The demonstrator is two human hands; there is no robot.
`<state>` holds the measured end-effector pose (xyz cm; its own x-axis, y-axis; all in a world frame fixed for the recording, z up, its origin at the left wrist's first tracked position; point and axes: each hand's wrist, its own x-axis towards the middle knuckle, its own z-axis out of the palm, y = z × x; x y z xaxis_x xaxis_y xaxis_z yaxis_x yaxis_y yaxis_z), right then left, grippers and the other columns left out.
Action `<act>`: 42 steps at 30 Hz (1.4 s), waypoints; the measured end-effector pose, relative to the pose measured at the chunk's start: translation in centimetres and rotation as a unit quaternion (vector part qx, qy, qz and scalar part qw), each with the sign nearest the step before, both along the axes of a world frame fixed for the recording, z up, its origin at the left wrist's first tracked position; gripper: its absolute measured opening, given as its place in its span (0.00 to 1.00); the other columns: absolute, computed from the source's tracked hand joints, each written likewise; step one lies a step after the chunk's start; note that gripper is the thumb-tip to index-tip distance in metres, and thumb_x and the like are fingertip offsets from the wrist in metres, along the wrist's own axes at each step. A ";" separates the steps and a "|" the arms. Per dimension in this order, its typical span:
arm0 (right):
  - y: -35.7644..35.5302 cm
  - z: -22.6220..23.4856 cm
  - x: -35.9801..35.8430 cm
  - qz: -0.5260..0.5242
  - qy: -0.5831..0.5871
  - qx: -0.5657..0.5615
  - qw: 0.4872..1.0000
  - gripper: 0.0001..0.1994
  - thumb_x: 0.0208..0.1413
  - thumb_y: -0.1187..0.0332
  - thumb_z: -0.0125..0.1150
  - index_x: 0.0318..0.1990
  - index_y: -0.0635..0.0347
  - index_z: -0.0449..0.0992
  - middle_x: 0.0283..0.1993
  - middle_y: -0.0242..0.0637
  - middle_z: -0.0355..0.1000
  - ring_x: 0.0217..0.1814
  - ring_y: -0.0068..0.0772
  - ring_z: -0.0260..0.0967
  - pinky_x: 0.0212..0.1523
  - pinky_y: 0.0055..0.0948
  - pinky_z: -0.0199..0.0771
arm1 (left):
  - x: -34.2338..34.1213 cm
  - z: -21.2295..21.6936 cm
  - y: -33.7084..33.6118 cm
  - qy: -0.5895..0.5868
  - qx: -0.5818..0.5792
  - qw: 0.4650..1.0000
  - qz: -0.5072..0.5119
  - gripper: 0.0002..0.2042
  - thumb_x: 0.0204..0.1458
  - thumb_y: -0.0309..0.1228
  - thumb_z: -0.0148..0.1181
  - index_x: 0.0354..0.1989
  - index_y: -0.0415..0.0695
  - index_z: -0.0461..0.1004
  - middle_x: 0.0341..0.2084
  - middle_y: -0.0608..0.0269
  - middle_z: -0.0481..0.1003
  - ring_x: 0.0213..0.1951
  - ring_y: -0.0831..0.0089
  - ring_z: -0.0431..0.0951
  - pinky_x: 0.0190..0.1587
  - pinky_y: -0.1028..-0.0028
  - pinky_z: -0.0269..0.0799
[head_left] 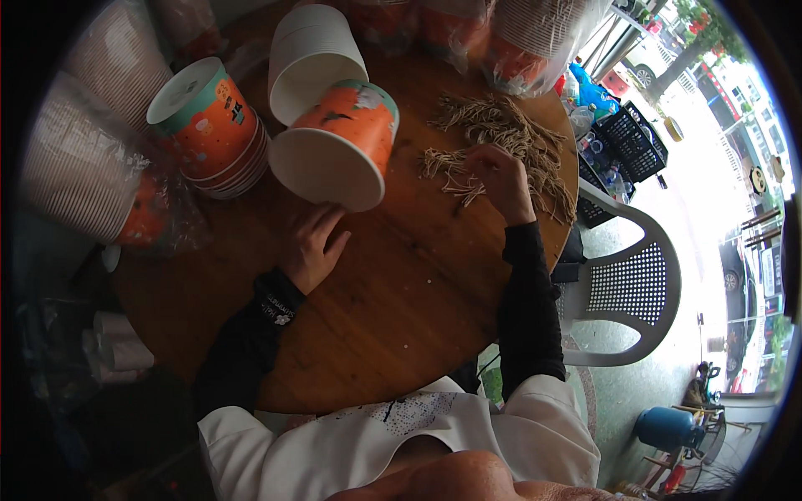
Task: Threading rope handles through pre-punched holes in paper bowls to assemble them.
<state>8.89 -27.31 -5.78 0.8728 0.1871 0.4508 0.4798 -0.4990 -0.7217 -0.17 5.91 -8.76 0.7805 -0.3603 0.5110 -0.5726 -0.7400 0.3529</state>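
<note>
Right hand (501,177) fingertips hidden in the fibre pile (510,138) — grip unclear.

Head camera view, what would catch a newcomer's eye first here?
Probably the large orange paper bucket lying on its side at the middle of the round wooden table, with the left hand just below its open mouth. To its right, the right hand rests in a pile of tan fibre strands. Sleeved stacks of cups crowd the left edge.

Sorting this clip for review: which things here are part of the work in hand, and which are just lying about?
In hand:
right hand on the pile of tan paper-wrapped sticks
left hand on the round wooden table, below the tipped orange paper bucket

Lying about:
bagged cup stacks
white plastic chair
black crates
blue canister
</note>
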 end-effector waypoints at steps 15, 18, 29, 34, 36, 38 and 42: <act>7.7 0.5 -4.5 0.185 0.115 0.271 0.937 0.04 0.62 0.76 0.52 0.42 0.66 0.71 0.38 0.33 0.74 0.42 0.22 0.71 0.45 0.24 0.73 | 1.1 1.2 -7.2 -0.028 -0.149 0.988 -0.029 0.14 0.52 0.28 0.61 0.47 0.38 0.73 0.38 0.50 0.76 0.42 0.54 0.77 0.45 0.63 0.74; 9.8 1.6 -6.0 0.219 0.102 0.273 0.931 0.03 0.63 0.77 0.51 0.42 0.66 0.69 0.40 0.35 0.74 0.46 0.26 0.72 0.51 0.28 0.73 | 2.2 -0.2 -6.3 0.021 -0.112 0.993 0.015 0.13 0.54 0.28 0.58 0.47 0.38 0.72 0.37 0.48 0.75 0.41 0.51 0.77 0.42 0.61 0.74; 4.0 -4.0 0.2 0.032 0.101 0.125 0.986 0.04 0.62 0.71 0.52 0.40 0.62 0.71 0.32 0.34 0.73 0.33 0.22 0.70 0.36 0.25 0.74 | 1.4 -0.3 -4.9 -0.015 -0.134 0.991 -0.010 0.10 0.55 0.26 0.56 0.44 0.37 0.73 0.36 0.45 0.74 0.37 0.47 0.75 0.38 0.60 0.73; 4.8 -1.0 -1.0 0.086 0.181 0.202 0.959 0.04 0.64 0.73 0.50 0.42 0.63 0.70 0.38 0.32 0.72 0.40 0.21 0.71 0.41 0.23 0.74 | 1.0 -0.6 -4.2 -0.021 -0.110 0.994 -0.010 0.12 0.51 0.28 0.62 0.43 0.37 0.74 0.37 0.46 0.74 0.38 0.48 0.76 0.38 0.62 0.73; 6.1 0.0 -2.8 0.136 0.113 0.252 0.951 0.03 0.61 0.76 0.52 0.38 0.66 0.71 0.39 0.35 0.73 0.39 0.24 0.72 0.41 0.25 0.75 | 1.0 -0.7 -4.5 -0.048 -0.118 0.992 0.007 0.12 0.51 0.28 0.63 0.43 0.37 0.75 0.39 0.46 0.75 0.39 0.49 0.76 0.39 0.62 0.74; 6.8 0.5 -3.6 0.149 0.077 0.244 0.955 0.03 0.61 0.78 0.52 0.41 0.65 0.70 0.46 0.36 0.71 0.41 0.24 0.72 0.43 0.25 0.75 | 1.0 -1.7 -4.6 -0.070 -0.098 0.992 0.049 0.14 0.52 0.32 0.64 0.45 0.39 0.75 0.43 0.47 0.75 0.43 0.51 0.77 0.43 0.63 0.74; 7.6 0.6 -4.2 0.134 0.030 0.255 0.957 0.04 0.60 0.79 0.52 0.41 0.65 0.70 0.47 0.37 0.70 0.41 0.24 0.72 0.42 0.25 0.75 | 2.7 -2.1 -4.5 0.000 -0.128 0.988 0.091 0.20 0.53 0.39 0.63 0.48 0.37 0.72 0.40 0.48 0.75 0.43 0.49 0.75 0.44 0.60 0.73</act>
<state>4.67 -19.71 -5.22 0.8514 0.1763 0.4939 0.4915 0.0604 -0.8688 2.51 1.38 -10.83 0.8202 -0.0736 0.5673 -0.4390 -0.7167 0.5418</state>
